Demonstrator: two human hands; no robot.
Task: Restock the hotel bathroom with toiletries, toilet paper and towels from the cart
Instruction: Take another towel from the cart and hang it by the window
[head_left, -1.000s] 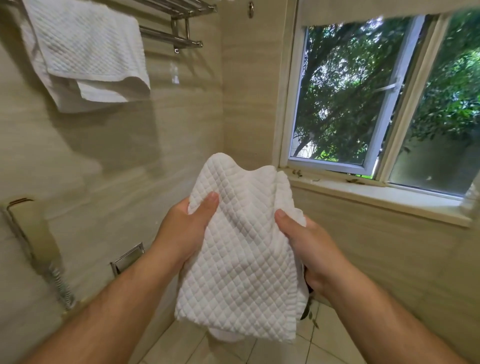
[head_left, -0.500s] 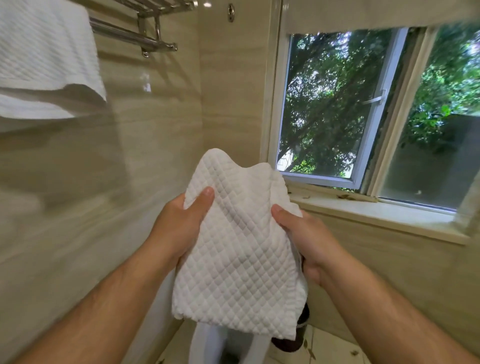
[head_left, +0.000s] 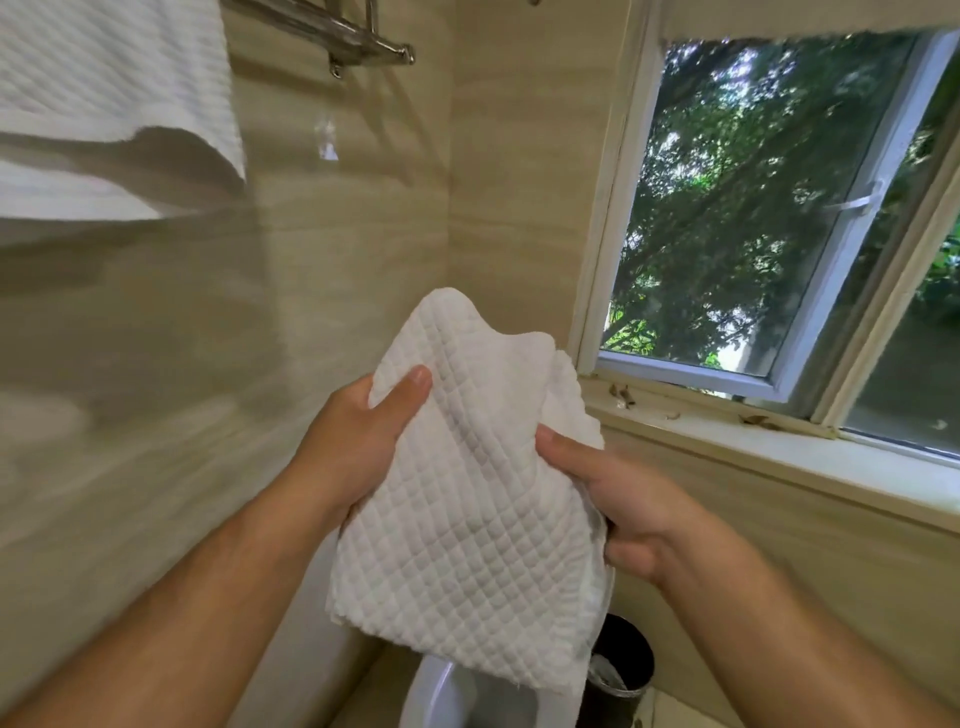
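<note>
Both hands up in front: left hand (head_left: 358, 441) grips the towel (head_left: 467, 499) at its left edge, thumb across the front; right hand (head_left: 618, 499) pinches the right edge. Towel hangs between them, above the toilet (head_left: 441, 696).

L: hung towel (head_left: 104, 88) covers rack (head_left: 358, 39); R end bare.

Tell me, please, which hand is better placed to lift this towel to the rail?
Left, probably: the left hand grips the towel on the side nearer the rail, high on the left; the right hand holds the window side.
</note>
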